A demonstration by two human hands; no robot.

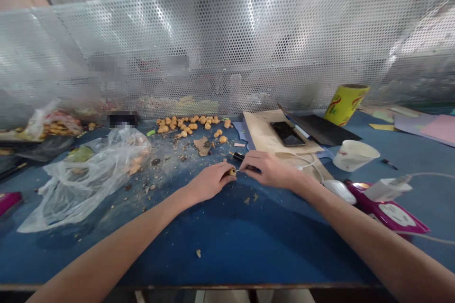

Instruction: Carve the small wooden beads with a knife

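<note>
One probable nut (232, 172) between both hands (209, 182)

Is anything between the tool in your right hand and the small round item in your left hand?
Nothing visible stands in the way: the metal tip of the black-handled tool in your right hand is right at the small round tan item held in your left hand.

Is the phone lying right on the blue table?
No, the phone lies on a sheet of brown paper, so it is not touching the blue table.
</note>
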